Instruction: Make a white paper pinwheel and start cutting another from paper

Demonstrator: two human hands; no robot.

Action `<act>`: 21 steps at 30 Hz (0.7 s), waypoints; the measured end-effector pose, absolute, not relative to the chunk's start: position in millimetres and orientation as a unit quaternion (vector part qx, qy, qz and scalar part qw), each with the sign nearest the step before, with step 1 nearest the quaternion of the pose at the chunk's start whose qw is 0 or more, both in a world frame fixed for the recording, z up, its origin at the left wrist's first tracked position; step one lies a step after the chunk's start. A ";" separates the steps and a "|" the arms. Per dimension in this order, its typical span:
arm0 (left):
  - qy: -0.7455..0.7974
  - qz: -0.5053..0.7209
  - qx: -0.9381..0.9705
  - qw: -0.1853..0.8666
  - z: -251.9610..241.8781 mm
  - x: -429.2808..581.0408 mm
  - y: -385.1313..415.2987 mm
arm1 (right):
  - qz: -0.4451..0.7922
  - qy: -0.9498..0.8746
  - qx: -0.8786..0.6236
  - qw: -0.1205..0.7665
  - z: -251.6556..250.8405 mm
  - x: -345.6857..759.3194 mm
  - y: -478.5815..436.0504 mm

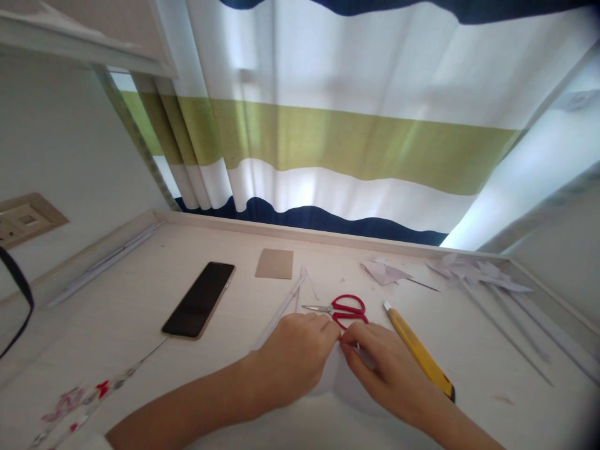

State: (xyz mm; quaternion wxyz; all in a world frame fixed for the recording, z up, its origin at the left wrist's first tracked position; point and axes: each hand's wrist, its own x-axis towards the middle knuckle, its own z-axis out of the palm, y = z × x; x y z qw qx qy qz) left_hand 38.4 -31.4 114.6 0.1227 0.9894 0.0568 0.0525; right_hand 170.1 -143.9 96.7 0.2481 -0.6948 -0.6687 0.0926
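Note:
My left hand (293,353) and my right hand (384,369) meet fingertip to fingertip over a sheet of white paper (342,387) on the desk. Both pinch the paper's upper edge, fingers pressed together. Red-handled scissors (342,308) lie just beyond the fingertips, blades pointing left. A yellow utility knife (419,351) lies slanted beside my right hand.
A black phone (199,299) lies to the left, with a tan card (274,263) behind it. White paper strips (281,309) and scraps (387,272) are scattered at the back and right. A patterned strip (89,394) lies at front left. A striped curtain (328,137) hangs behind the desk.

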 end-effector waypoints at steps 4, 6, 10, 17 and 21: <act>0.062 0.067 0.994 0.065 109.9 37.8 -39.4 | 0.124 -0.666 -0.687 0.262 99.0 167.7 -145.6; 0.059 0.077 0.995 0.029 108.2 37.8 -42.5 | 0.141 -0.655 -0.693 0.265 101.1 168.3 -147.4; 0.013 0.115 0.993 -0.037 111.8 42.6 -44.3 | 0.146 -0.648 -0.700 0.262 110.5 175.3 -149.4; 0.062 0.215 0.965 -0.137 131.1 70.4 -46.7 | 0.082 -0.656 -0.685 0.304 139.4 204.6 -138.1; 0.076 0.221 0.960 -0.154 133.4 83.6 -50.1 | 0.040 -0.645 -0.701 0.302 141.9 215.1 -136.9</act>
